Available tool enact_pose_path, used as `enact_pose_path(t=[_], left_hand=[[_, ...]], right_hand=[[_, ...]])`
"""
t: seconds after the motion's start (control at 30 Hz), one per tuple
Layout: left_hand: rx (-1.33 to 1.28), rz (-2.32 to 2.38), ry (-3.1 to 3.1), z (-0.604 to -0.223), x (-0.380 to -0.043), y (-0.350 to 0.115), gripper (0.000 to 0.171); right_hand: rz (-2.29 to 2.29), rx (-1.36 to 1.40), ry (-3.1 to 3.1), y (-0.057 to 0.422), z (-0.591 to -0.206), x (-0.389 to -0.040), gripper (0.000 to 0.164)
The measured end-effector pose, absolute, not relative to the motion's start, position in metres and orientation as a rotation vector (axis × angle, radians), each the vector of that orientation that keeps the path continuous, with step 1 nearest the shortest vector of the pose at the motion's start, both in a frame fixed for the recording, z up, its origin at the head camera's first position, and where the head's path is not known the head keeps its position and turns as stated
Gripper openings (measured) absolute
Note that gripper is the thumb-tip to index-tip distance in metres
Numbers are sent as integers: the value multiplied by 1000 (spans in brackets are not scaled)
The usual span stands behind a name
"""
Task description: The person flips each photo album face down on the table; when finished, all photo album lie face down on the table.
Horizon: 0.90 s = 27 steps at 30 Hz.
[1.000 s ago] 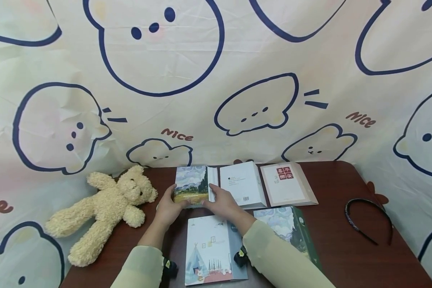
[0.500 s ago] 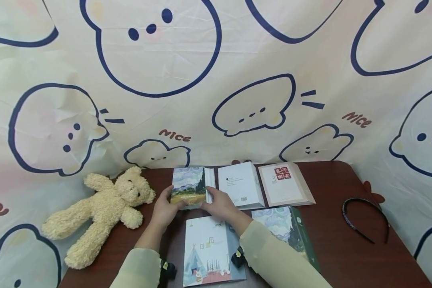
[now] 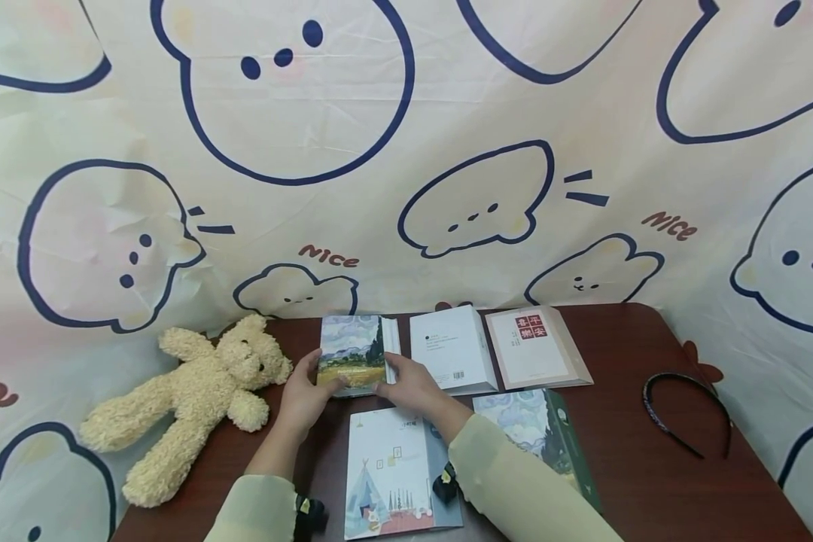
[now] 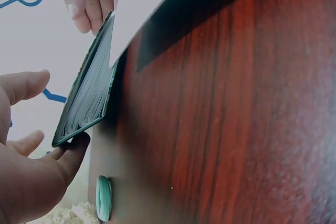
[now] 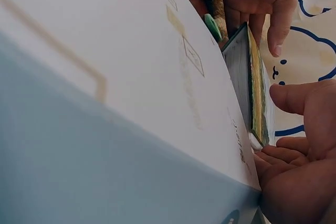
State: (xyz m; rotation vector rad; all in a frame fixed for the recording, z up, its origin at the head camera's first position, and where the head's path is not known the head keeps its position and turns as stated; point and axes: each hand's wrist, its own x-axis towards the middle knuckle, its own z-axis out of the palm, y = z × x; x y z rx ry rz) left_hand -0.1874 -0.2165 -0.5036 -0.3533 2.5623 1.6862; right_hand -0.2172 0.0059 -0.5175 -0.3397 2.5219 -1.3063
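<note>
A book with a painted landscape cover (image 3: 351,348) lies at the back left of the table, a white strip along its right side. My left hand (image 3: 305,393) touches its left edge; in the left wrist view, fingers (image 4: 73,158) rest against the book's corner while the thumb stands off the cover. At the opposite side, my right hand (image 3: 415,388) has its fingers by the right edge. The right wrist view shows that thumb (image 5: 287,98) clear of the cover. Nearer me lies a white and blue book (image 3: 389,467) with a tent drawing.
Right of the landscape book lie a white book (image 3: 450,350) and a cream book with red characters (image 3: 535,346). A green-spined book (image 3: 535,429) lies partly under my right sleeve. A teddy bear (image 3: 206,391) is at left, a black headband (image 3: 684,403) at right.
The landscape book has slid slightly left, nearer the teddy bear, and both hands have moved with it. The other books stay in place; the head view has shifted a little.
</note>
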Motion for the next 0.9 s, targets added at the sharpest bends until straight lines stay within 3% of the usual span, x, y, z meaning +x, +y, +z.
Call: enact_pose_path(t=[0.9], left_hand=[[-284,1796,2626,-478,-179,-215,74]], right_hand=[[-1433,-341,2424,2,-513,-209,72]])
